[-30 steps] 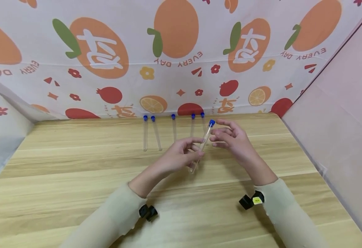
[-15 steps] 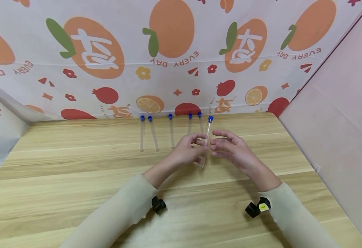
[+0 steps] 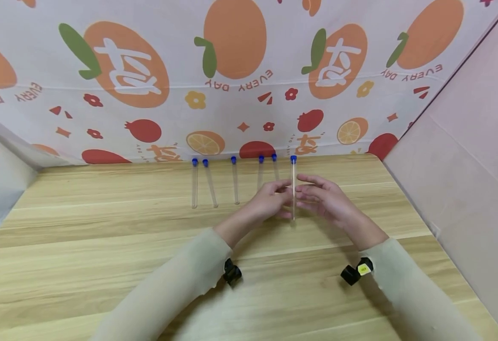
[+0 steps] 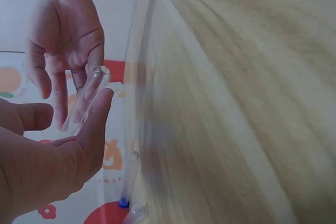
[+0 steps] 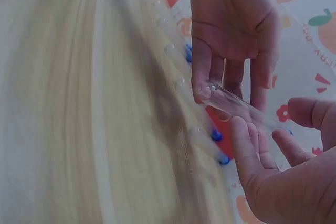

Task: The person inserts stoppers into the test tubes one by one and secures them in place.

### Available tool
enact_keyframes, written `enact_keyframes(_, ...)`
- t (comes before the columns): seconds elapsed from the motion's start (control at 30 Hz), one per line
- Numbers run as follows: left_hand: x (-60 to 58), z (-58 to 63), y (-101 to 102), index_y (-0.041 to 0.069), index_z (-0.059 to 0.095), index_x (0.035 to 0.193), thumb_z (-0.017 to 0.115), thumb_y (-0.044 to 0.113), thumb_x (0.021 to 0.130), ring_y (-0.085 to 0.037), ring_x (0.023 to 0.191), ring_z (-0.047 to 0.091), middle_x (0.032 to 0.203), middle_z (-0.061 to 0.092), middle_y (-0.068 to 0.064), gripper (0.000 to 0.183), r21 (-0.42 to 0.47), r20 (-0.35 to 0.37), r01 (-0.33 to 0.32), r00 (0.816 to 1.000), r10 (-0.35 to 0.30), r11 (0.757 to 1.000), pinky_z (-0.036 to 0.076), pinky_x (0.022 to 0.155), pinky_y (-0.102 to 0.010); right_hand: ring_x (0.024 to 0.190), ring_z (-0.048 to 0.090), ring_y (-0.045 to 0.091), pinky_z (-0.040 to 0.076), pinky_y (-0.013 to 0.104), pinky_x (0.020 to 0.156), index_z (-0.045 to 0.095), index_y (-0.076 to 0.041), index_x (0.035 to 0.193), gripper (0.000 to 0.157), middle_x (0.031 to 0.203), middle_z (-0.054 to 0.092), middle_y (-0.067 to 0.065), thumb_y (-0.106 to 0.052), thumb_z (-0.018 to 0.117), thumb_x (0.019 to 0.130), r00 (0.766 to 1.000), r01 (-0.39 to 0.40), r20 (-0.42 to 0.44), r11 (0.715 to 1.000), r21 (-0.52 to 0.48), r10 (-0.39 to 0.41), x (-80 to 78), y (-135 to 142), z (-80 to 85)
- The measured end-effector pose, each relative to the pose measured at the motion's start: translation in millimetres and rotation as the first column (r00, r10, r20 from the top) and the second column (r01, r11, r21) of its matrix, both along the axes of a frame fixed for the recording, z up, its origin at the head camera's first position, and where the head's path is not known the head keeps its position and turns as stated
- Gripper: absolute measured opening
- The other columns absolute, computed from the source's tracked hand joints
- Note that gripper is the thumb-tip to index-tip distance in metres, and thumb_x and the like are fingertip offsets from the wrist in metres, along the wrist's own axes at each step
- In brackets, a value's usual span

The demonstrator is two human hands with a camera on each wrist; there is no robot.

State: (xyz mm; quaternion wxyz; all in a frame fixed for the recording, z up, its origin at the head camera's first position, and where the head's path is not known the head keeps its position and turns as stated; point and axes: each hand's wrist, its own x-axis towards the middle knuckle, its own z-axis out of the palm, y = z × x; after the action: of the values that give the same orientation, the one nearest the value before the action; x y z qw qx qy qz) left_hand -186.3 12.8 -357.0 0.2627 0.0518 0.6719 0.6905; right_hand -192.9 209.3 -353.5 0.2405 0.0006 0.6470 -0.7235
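A clear test tube [image 3: 293, 189] with a blue cap stands nearly upright in the air between both hands. My left hand [image 3: 270, 201] holds it at mid-length, its fingers reaching in from the left. From the other side, my right hand [image 3: 327, 201] has its fingertips right at the glass, fingers loosely bent. In the left wrist view the rounded end of the test tube [image 4: 90, 98] points up past my left hand [image 4: 58, 166]. The right wrist view shows the test tube [image 5: 236, 103] slanting between the left fingers and my right hand [image 5: 299, 177].
Several capped test tubes lie in a row along the back of the wooden table [image 3: 104, 265], among them the leftmost tube [image 3: 195, 187] and a middle tube [image 3: 235, 184]. A fruit-print cloth [image 3: 231, 109] rises behind them. A pale wall [image 3: 466, 142] borders the right.
The held test tube has swung from slanted to nearly upright and shifted right, carried by the left hand. The right hand has stayed close, and its fingertips now meet the tube's side.
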Motion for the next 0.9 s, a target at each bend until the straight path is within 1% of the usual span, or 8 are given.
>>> enact_keyframes(0.17,-9.9,-0.5,6.9,0.002,0.032,0.154,0.047,0.014,0.106,-0.030,0.119,0.059,0.142,0.051,-0.015,0.051,0.015,0.044,-0.029,0.999,0.028,0.999,0.056,0.094,-0.044,0.108,0.064,0.018,0.053,0.036,0.099,0.038,-0.004,0.151,0.049,0.126,0.056,0.011,-0.009,0.050,0.104,1.000,-0.003,0.017,1.000,0.017,0.003,-14.4,6.5,-3.5)
enact_keyframes(0.3,-19.0,-0.2,13.3,0.002,0.035,0.153,0.046,0.013,0.106,-0.030,0.120,0.058,0.142,0.051,-0.013,0.049,0.004,0.043,-0.030,0.999,0.030,1.000,0.056,0.094,-0.041,0.111,0.063,0.019,0.053,0.035,0.099,0.037,-0.002,0.151,0.047,0.129,0.056,0.011,-0.008,0.045,0.105,0.999,0.009,0.034,0.999,0.033,-0.010,-26.3,10.7,-6.4)
enact_keyframes(0.43,-29.3,-1.3,19.4,0.002,0.035,0.153,0.045,0.009,0.106,-0.030,0.120,0.058,0.143,0.050,-0.014,0.049,0.013,0.053,-0.024,0.998,0.023,1.000,0.055,0.096,-0.041,0.110,0.063,0.018,0.053,0.035,0.099,0.037,-0.001,0.151,0.046,0.129,0.055,0.012,-0.007,0.041,0.106,0.998,0.025,0.050,0.999,0.042,-0.027,-36.4,13.9,-8.2)
enact_keyframes(0.6,-39.6,-3.6,23.7,0.000,0.035,0.152,0.045,0.009,0.106,-0.030,0.120,0.058,0.142,0.051,-0.016,0.048,0.035,0.087,-0.031,0.996,0.028,0.999,0.053,0.099,-0.042,0.104,0.067,0.014,0.054,0.035,0.098,0.037,-0.002,0.151,0.049,0.132,0.054,0.015,-0.003,0.047,0.104,0.998,0.027,0.055,0.997,0.066,-0.030,-48.1,16.3,-12.3)
enact_keyframes(0.77,-45.3,-8.0,28.4,-0.001,0.037,0.151,0.049,0.009,0.104,-0.030,0.121,0.058,0.142,0.052,-0.017,0.049,0.037,0.104,-0.048,0.994,0.044,0.998,0.053,0.100,-0.041,0.099,0.069,0.014,0.056,0.034,0.094,0.039,-0.003,0.151,0.054,0.134,0.052,0.015,0.003,0.052,0.100,0.998,0.026,0.047,0.995,0.100,-0.031,-57.9,18.2,-19.8)
enact_keyframes(0.9,-48.2,-10.7,33.1,0.000,0.036,0.152,0.052,0.010,0.103,-0.031,0.124,0.057,0.149,0.047,-0.016,0.052,0.022,0.098,-0.047,0.994,0.044,0.999,0.052,0.102,-0.040,0.100,0.068,0.014,0.056,0.033,0.093,0.043,-0.005,0.149,0.052,0.132,0.054,0.013,0.004,0.053,0.099,0.998,0.046,0.029,0.989,0.143,-0.051,-64.6,19.3,-25.9)
